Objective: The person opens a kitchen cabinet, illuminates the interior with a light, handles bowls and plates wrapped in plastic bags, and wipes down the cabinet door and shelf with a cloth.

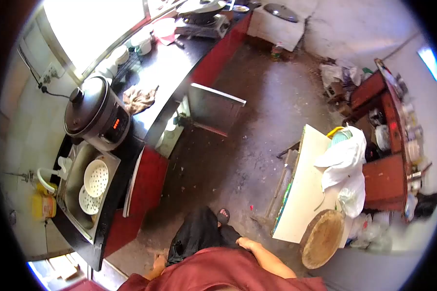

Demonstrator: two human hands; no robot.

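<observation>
My left hand (159,262) hangs beside my dark trousers (194,235), low in the head view. On the other side, my right hand (246,243) is against or close to the trouser leg. The fingers of both hands are small and partly hidden, so I cannot tell how far they are bent. No held object shows in either hand. To the right of my right hand stands a pale table (296,213) with a round wooden board (324,238) at its near end. White plastic bags (342,167) lie on that table.
A sink (75,196) on the left holds white colanders (96,178). Beyond it stands an electric cooker (97,114) with lit digits, near a crumpled cloth (140,98). An open cabinet door (216,109) juts over the floor. A red cabinet (386,179) lines the right wall.
</observation>
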